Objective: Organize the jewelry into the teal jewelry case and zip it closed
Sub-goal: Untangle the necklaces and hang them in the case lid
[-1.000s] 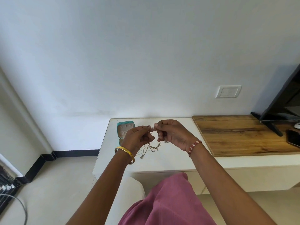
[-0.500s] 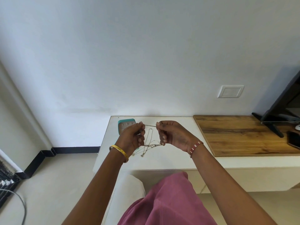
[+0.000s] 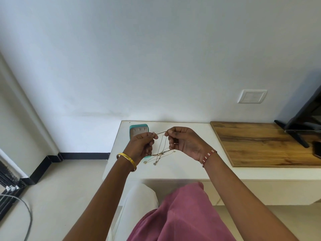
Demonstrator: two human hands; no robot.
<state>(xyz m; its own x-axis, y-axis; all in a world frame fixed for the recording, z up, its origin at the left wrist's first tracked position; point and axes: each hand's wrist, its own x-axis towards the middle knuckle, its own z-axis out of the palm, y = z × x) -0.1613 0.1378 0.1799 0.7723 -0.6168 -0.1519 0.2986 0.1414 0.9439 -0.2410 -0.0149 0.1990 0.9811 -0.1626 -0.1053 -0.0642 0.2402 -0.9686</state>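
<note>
Left hand point(image 3: 141, 146) and right hand point(image 3: 184, 143) have drawn apart since a second ago, fingers pinching one chain taut above the worktop's left end, the tangled necklaces point(image 3: 159, 154) dangling beside the open teal jewelry case point(image 3: 139, 130); untangling underway, nothing stowed.

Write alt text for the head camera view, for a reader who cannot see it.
Two hands, left and right, pinch a thin chain taut between them above a white table; more chains dangle tangled below. An open teal jewelry case stands behind the left hand.
</note>
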